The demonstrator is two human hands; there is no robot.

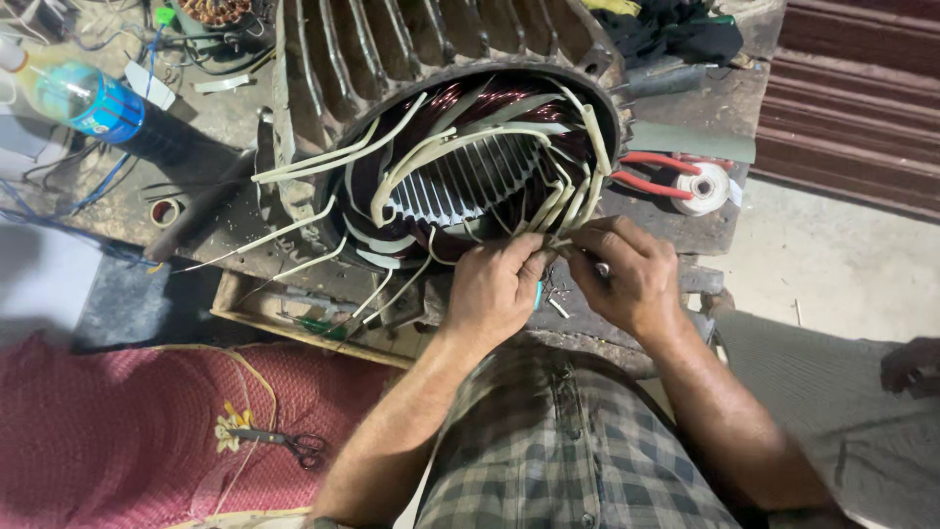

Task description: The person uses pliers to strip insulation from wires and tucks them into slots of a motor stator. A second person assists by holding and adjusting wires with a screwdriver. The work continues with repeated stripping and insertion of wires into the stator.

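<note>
Cluttered and grimy, the counter (705,230) is carrying a large electric motor stator (441,108) with a ribbed grey housing, lying so that its open end is facing the camera. Copper-red windings (490,98) are showing inside the bore, and cream-coloured sleeved leads (431,157) are looping out of them over the rim.

Both hands are working at the lower rim of the stator, close together. The left hand (493,284) is closing its fingers around a bunch of sleeved leads (558,211) that are coming down from the windings, pinching them near their ends. The right hand (627,274) is curling narrowly against the same bunch from the other side, its fingertips touching the lead ends just beside the left hand's; what exactly it is gripping between its fingers is too small to tell.

Red-handled pliers (651,176) are lying on the counter to the right of the stator, touching a white roll of tape (707,186). A blue-labelled plastic bottle (83,98) is lying at the upper left among loose wires. A small pair of scissors (289,444) is resting on a red woven mat (108,431) at the lower left. The person is wearing a green checked shirt (558,451).
</note>
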